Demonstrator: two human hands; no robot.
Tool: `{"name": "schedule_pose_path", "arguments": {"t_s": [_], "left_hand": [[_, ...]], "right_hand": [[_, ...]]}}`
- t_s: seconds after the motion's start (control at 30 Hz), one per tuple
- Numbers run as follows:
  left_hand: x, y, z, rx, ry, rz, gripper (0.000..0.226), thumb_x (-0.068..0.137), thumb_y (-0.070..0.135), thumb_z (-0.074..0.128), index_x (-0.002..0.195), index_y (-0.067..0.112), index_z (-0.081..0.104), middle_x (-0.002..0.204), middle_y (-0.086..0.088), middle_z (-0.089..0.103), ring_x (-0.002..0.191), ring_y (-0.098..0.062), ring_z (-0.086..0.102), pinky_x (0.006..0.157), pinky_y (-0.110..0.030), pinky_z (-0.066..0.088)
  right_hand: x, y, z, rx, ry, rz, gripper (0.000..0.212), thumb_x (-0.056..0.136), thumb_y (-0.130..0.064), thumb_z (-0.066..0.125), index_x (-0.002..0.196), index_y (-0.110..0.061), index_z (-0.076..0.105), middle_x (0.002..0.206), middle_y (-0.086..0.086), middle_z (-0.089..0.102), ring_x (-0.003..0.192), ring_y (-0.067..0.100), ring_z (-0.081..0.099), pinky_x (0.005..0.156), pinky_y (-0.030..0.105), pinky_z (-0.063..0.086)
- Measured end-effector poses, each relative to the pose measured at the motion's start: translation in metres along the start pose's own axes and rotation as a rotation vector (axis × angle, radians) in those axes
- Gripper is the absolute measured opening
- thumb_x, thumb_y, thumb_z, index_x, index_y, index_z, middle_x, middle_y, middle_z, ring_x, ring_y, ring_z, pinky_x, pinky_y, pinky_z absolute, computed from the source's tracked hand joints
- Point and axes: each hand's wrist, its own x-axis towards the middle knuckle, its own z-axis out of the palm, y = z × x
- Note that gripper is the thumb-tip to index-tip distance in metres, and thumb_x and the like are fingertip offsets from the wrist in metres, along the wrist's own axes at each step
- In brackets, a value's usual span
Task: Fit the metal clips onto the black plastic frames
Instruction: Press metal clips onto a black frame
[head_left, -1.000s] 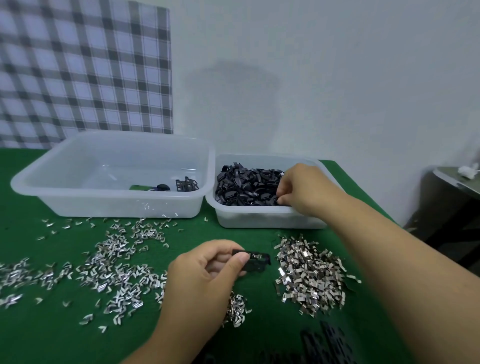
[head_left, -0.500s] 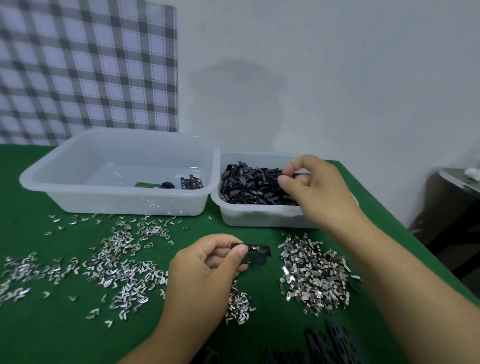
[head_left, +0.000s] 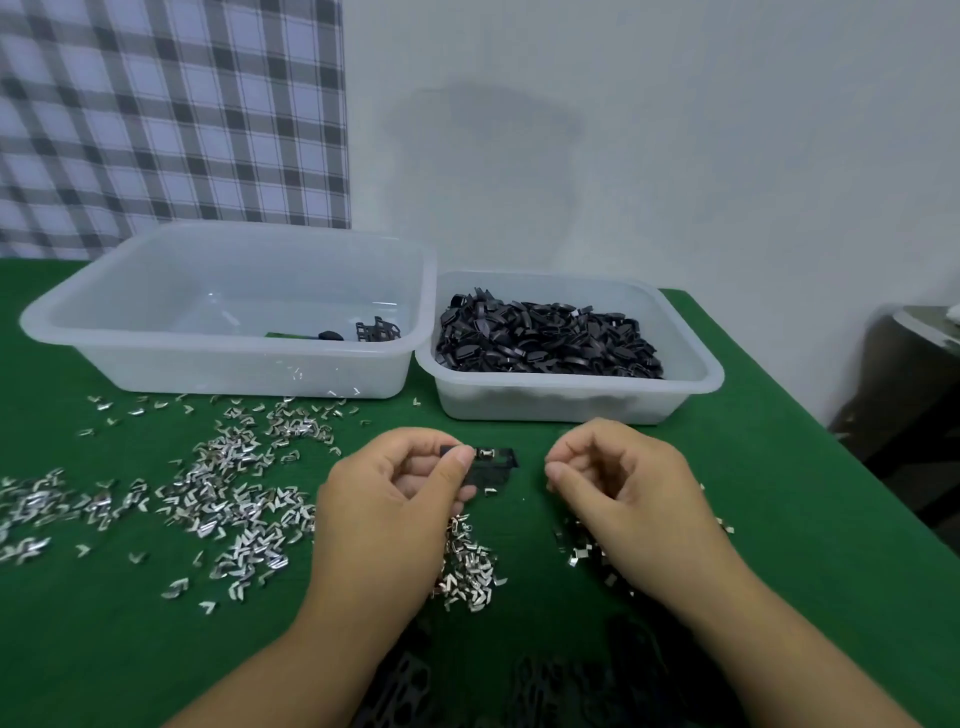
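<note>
My left hand (head_left: 395, 499) pinches a small black plastic frame (head_left: 496, 467) above the green table, with a shiny metal clip (head_left: 485, 455) on its top edge. My right hand (head_left: 628, 488) hovers just right of the frame, apart from it, fingers curled inward; whether it holds anything is hidden. Loose metal clips lie scattered at the left (head_left: 228, 488), in a heap below my left hand (head_left: 467, 561), and under my right hand (head_left: 582, 551). A small clear tub (head_left: 571, 410) behind is piled with black plastic parts (head_left: 545, 343).
A larger clear tub (head_left: 234, 374) at the back left holds a few black pieces (head_left: 376, 330). More black frames (head_left: 545, 686) lie at the near table edge between my forearms. A dark side table (head_left: 924, 332) stands off the right edge. A wall is close behind.
My right hand has left the tub of black parts and come down beside the frame, over the right clip heap. My left hand has kept hold of the frame.
</note>
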Motion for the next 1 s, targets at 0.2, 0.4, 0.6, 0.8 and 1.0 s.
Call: {"name": "schedule_pose_path", "arguments": {"t_s": [0.2,0.4,0.6,0.8,1.0], "left_hand": [[0.004,-0.004,-0.001,-0.003,0.054,0.021,0.012,0.083,0.015,0.068,0.074,0.022,0.068,0.067,0.005,0.071,0.062,-0.009,0.07,0.059,-0.02,0.054],[0.009,-0.002,-0.005,-0.224,0.142,-0.023,0.012,0.088,0.014,0.063,0.077,0.017,0.064,0.06,0.004,0.067,0.061,-0.009,0.068,0.054,-0.015,0.052],[0.014,0.002,-0.006,-0.372,0.162,-0.112,0.013,0.09,0.012,0.061,0.077,0.012,0.06,0.053,0.008,0.063,0.053,-0.005,0.064,0.049,-0.014,0.05],[0.015,0.003,-0.006,-0.425,0.16,-0.143,0.015,0.09,0.013,0.062,0.076,0.012,0.057,0.049,0.01,0.06,0.049,-0.004,0.061,0.047,-0.015,0.05],[0.016,0.001,-0.005,-0.403,0.135,-0.114,0.015,0.089,0.013,0.062,0.075,0.012,0.057,0.051,0.009,0.062,0.05,-0.005,0.062,0.047,-0.015,0.049]], "right_hand": [[-0.006,-0.02,0.001,-0.152,-0.142,-0.213,0.016,0.076,-0.012,0.074,0.083,-0.027,0.072,0.069,-0.013,0.062,0.066,0.005,0.055,0.063,0.012,0.043],[-0.019,-0.039,0.017,-0.207,-0.522,-0.35,0.023,0.079,-0.025,0.072,0.102,-0.029,0.069,0.096,-0.012,0.062,0.095,0.003,0.051,0.088,0.018,0.038],[-0.021,-0.042,0.03,-0.274,-0.615,-0.4,0.034,0.081,-0.02,0.069,0.112,-0.031,0.065,0.099,-0.012,0.051,0.098,0.006,0.043,0.098,0.011,0.022],[-0.022,-0.039,0.034,-0.357,-0.616,-0.435,0.026,0.081,-0.027,0.068,0.107,-0.029,0.067,0.096,-0.012,0.049,0.093,0.008,0.037,0.084,0.014,0.03],[-0.024,-0.038,0.031,-0.217,-0.408,-0.418,0.016,0.075,-0.029,0.073,0.089,-0.023,0.071,0.081,-0.011,0.065,0.077,0.006,0.055,0.074,0.02,0.045]]}}
